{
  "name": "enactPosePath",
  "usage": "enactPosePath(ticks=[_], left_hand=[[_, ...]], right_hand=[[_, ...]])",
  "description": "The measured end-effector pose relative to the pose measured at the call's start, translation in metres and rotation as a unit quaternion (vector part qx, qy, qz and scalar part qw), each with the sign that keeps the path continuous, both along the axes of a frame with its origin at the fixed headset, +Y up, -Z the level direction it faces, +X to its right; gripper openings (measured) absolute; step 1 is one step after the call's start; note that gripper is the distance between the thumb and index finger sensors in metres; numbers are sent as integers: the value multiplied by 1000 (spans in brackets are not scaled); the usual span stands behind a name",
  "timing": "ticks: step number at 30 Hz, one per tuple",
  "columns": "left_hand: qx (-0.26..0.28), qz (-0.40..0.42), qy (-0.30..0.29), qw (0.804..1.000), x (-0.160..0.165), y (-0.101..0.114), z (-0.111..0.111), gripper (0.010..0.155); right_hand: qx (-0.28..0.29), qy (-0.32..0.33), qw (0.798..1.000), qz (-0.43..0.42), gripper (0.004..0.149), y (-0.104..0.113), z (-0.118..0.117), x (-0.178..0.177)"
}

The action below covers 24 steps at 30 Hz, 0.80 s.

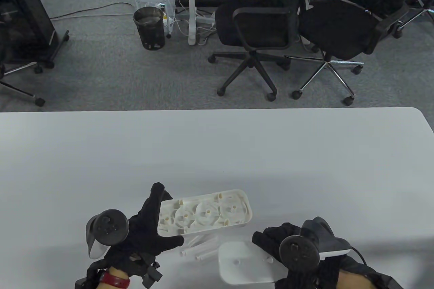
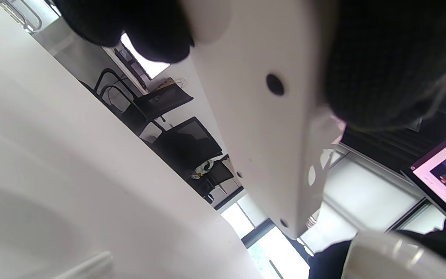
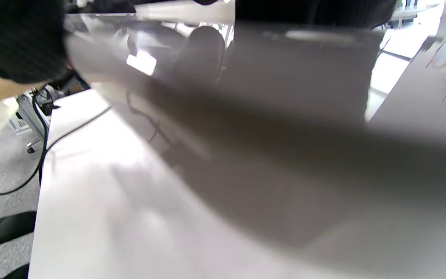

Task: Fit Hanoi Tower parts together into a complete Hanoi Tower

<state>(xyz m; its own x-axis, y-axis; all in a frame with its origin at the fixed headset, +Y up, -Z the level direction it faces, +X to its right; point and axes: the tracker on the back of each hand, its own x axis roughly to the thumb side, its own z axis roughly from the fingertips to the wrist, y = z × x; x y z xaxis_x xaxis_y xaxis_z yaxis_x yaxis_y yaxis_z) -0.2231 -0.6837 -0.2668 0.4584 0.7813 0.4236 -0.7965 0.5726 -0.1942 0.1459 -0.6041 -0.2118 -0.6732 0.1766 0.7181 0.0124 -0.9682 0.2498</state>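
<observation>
My left hand (image 1: 154, 224) grips the left end of a white Hanoi Tower base tray (image 1: 206, 212), hollow ribbed side up and lifted off the table. In the left wrist view its smooth face with small holes (image 2: 269, 128) fills the middle. My right hand (image 1: 288, 245) holds a white flat cover plate (image 1: 244, 262) near the table's front edge; in the right wrist view the plate (image 3: 285, 97) is a blurred grey surface. Several white pegs (image 1: 200, 250) lie on the table between the two parts.
The white table (image 1: 217, 153) stretches far beyond the parts. Two black office chairs (image 1: 257, 28) and a bin (image 1: 149, 26) stand on the floor beyond its far edge.
</observation>
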Motion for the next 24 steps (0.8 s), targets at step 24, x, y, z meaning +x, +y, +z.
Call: enactPosePath(ticks=[24], left_hand=[[-9, 118, -69, 991, 13, 0, 3, 129]], right_hand=[[27, -11, 1000, -8, 104, 19, -75, -99]])
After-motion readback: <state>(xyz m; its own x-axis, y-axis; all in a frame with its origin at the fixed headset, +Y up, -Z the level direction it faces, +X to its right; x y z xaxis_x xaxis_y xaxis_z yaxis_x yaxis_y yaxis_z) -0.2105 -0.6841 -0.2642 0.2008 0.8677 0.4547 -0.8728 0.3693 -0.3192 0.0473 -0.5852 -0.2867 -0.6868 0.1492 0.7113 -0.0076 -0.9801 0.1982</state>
